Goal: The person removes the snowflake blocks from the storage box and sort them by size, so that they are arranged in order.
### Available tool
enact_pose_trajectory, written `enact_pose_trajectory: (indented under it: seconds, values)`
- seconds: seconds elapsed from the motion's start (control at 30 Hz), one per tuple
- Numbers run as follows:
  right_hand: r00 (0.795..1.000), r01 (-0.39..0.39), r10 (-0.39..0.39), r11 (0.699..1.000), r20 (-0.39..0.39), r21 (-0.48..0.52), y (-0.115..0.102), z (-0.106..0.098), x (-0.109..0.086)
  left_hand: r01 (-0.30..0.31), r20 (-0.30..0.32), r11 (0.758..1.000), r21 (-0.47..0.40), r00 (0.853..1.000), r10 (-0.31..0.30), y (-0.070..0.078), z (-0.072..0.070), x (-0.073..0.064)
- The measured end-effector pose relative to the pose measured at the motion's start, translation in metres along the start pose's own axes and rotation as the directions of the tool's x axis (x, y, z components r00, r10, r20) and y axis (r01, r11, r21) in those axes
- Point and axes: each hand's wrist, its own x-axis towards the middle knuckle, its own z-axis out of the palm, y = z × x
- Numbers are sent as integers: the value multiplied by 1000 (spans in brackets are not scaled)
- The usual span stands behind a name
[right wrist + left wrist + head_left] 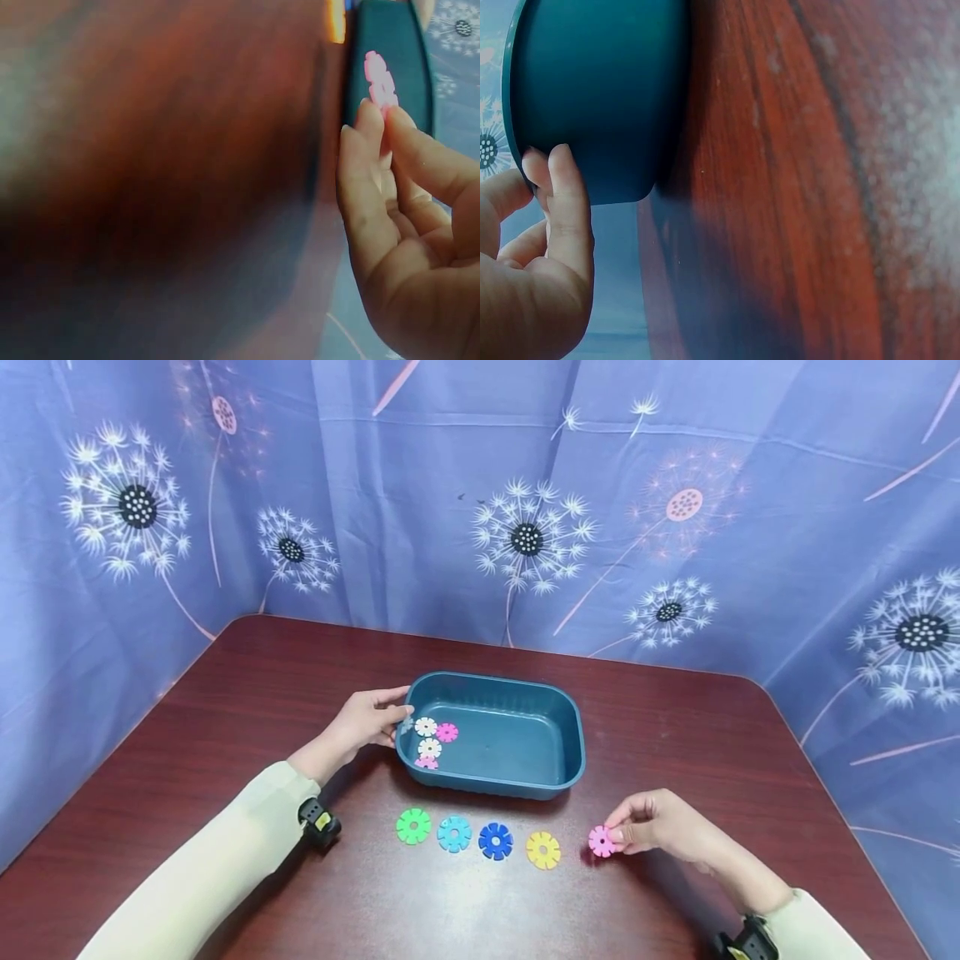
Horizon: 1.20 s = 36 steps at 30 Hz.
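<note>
My right hand [660,827] pinches a pink notched disc [601,841] between thumb and fingertips, just right of a row of discs on the table. In the right wrist view that pink disc [380,79] shows nearly edge-on. With thumb over the rim and fingers against the outer wall, my left hand [367,720] grips the left end of a dark teal plastic basin [495,783]. Inside it, at the left end, lie white discs [430,748], pink discs [447,732] and a greyish one [407,725].
From left to right in front of the basin lie a green disc [413,826], a light blue disc [454,833], a dark blue disc [496,842] and a yellow disc [543,850]. The brown wooden table [262,693] meets a blue dandelion-print curtain [420,527] behind and at both sides.
</note>
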Motion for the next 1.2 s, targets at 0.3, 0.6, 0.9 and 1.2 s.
enact_pose_trajectory:
  seconds: [0.3, 0.6, 0.9, 1.2]
  values:
    - [995, -68, 62, 994, -79, -82, 11, 10, 0, 9, -3, 1000, 7, 1000, -9, -1, -1, -3]
    - [985, -110, 77, 969, -154, -221, 5, 18, 5, 5, -12, 1000, 9, 1000, -5, 0, 0, -2]
    - [977, -75, 2, 941, -214, -330, 3, 29, 4, 0, -4, 1000, 9, 1000, 0, 1, -1, -1]
    - [988, -54, 7, 951, -154, -303, 0, 25, 4, 7, -5, 1000, 15, 1000, -6, 2, 0, -2]
